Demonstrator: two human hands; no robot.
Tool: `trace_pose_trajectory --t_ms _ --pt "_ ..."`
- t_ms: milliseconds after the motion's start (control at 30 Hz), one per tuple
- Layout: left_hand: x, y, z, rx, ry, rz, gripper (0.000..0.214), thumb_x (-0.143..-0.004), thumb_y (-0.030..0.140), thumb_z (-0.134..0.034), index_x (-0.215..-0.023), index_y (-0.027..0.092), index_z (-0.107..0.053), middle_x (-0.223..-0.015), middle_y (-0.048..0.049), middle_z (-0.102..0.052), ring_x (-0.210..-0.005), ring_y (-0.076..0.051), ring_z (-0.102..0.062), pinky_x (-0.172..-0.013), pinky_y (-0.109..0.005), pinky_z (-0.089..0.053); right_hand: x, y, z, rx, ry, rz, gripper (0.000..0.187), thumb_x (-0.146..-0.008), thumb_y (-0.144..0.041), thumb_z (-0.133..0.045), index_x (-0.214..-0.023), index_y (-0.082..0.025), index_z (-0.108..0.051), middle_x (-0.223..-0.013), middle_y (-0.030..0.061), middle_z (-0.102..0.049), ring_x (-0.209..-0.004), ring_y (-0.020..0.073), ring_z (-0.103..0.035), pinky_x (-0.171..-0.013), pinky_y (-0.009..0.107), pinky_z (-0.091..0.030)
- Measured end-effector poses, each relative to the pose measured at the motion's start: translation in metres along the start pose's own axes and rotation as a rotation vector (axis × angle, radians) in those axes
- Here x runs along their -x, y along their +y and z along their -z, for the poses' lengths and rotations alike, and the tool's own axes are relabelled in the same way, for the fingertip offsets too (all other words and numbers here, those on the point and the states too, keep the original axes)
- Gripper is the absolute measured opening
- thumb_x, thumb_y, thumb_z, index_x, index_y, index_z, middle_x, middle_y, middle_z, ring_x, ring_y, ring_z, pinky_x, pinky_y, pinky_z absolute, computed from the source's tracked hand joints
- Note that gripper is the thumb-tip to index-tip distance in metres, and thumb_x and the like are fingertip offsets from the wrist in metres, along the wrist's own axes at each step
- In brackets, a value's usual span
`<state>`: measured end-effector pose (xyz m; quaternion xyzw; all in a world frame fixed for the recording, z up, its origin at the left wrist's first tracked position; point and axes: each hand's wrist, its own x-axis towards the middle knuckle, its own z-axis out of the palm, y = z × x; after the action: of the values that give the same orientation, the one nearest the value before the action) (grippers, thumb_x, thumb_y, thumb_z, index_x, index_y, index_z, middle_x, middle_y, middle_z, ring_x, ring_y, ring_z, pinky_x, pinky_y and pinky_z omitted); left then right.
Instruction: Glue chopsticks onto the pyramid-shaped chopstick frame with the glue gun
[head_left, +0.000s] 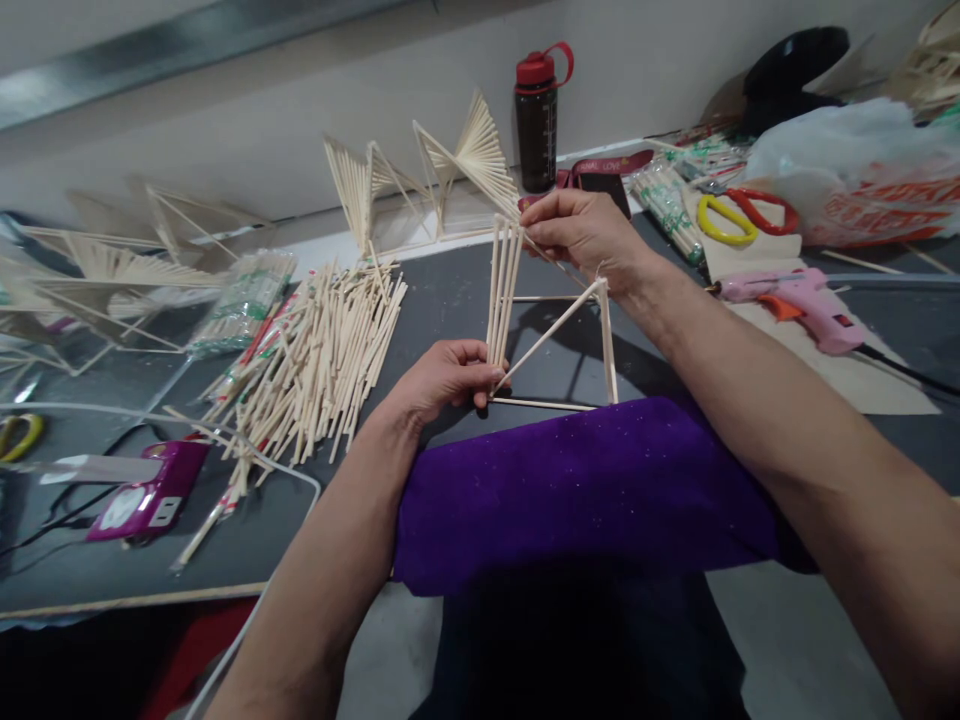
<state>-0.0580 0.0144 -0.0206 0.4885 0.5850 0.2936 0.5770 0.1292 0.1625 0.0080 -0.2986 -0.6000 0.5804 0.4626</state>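
A small frame of thin wooden sticks (551,335) stands on the dark table in front of me. Several sticks (504,290) rise side by side in a narrow fan at its left side. My left hand (454,378) is closed, pinching the frame's lower left corner at the foot of the fan. At the upper end of the fan, my right hand (574,232) has its thumb and fingers pressed together on a stick tip. The exact contact there is partly hidden by the fingers. Part of the frame lies behind my right hand and wrist.
Loose sticks (322,350) lie heaped at left. Finished-looking twisted stick structures (465,165) stand by the wall, near a bottle (537,130). A pink glue gun (802,305), scissors (727,220) and a plastic bag (855,170) are at right; a purple glue gun (154,490) lies left.
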Motion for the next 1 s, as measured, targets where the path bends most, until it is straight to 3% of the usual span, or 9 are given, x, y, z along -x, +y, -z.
trace_pose_trajectory --t_ms 300,433,567,700,833,1000 --pt "0.0 0.0 0.0 -0.019 0.007 0.0 0.02 -0.069 0.03 -0.076 -0.076 0.014 -0.066 -0.072 -0.0062 -0.073 -0.045 -0.007 -0.056 -0.039 -0.019 -0.023 -0.008 0.006 0.016 0.004 0.145 -0.12 0.015 -0.078 -0.004 -0.064 -0.071 -0.016 -0.062 -0.066 0.001 -0.064 -0.058 0.0096 -0.061 -0.052 0.019 -0.046" --pt "0.001 0.002 -0.001 -0.025 0.006 0.0 0.02 -0.069 0.029 -0.075 -0.076 0.013 -0.065 -0.074 -0.0058 -0.073 -0.045 -0.006 -0.056 -0.039 -0.019 -0.024 -0.006 -0.002 0.025 -0.065 0.135 -0.201 0.013 -0.081 -0.007 -0.062 -0.071 -0.016 -0.062 -0.069 0.0016 -0.065 -0.054 0.0073 -0.059 -0.052 0.019 -0.047" --pt "0.0 0.002 -0.001 -0.005 -0.002 0.007 0.02 -0.069 0.028 -0.075 -0.077 0.013 -0.064 -0.076 -0.0056 -0.074 -0.045 -0.006 -0.056 -0.039 -0.018 -0.024 -0.004 -0.005 0.031 -0.057 0.132 -0.153 0.019 -0.081 -0.005 -0.065 -0.068 -0.017 -0.059 -0.063 -0.002 -0.06 -0.05 0.0057 -0.053 -0.049 0.018 -0.044" --pt "-0.001 0.001 0.0 0.005 0.001 0.016 0.02 -0.069 0.028 -0.076 -0.075 0.013 -0.063 -0.076 -0.006 -0.074 -0.044 -0.006 -0.056 -0.039 -0.017 -0.023 -0.006 -0.005 0.036 -0.015 0.128 -0.015 0.025 -0.08 0.001 -0.065 -0.065 -0.018 -0.056 -0.054 -0.0048 -0.053 -0.045 0.0054 -0.047 -0.046 0.018 -0.04" --pt "-0.001 0.0 0.0 -0.002 0.003 0.003 0.022 -0.068 0.029 -0.076 -0.074 0.013 -0.063 -0.073 -0.0064 -0.073 -0.043 -0.006 -0.056 -0.039 -0.017 -0.023 -0.006 -0.01 0.041 -0.03 0.132 -0.001 0.023 -0.081 0.004 -0.06 -0.074 -0.017 -0.062 -0.059 -0.0034 -0.058 -0.051 0.0069 -0.053 -0.049 0.019 -0.043" --pt "-0.002 -0.003 0.001 -0.011 0.002 0.002 0.023 -0.068 0.031 -0.076 -0.075 0.013 -0.064 -0.073 -0.0075 -0.073 -0.043 -0.007 -0.055 -0.038 -0.018 -0.022 0.001 -0.015 0.045 -0.021 0.066 -0.02 0.006 -0.089 -0.009 -0.062 -0.09 -0.015 -0.065 -0.073 0.0009 -0.068 -0.062 0.0098 -0.061 -0.06 0.024 -0.051"
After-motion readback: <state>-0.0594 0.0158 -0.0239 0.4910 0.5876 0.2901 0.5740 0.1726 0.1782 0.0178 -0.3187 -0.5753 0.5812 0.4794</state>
